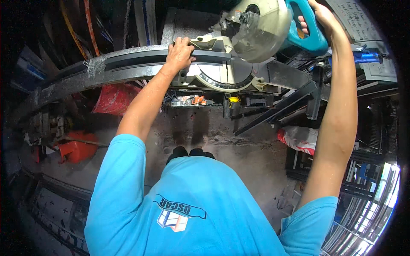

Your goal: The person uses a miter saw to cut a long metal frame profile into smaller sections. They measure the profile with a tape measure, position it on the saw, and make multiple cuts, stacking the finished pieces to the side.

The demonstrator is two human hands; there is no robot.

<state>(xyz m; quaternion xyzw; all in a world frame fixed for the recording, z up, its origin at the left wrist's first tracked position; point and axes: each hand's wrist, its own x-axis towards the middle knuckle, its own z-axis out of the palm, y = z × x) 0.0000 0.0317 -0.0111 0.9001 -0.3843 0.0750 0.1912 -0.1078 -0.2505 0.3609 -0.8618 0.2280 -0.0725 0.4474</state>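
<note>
Crosswise, a long dark-grey metal bar (145, 57) lies under the left hand (180, 54), curled over and holding it — well left of the right hand (323, 18), fingers wrapped round the teal loop handle (315, 39) of a cream miter saw (269, 25) — above a crumpled red sack (113, 100).

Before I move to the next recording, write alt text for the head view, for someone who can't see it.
The person's right hand grips the teal handle of a miter saw, while the left hand lies over a long dark bar on its base. Below are a blue T-shirt and a dusty floor.
</note>
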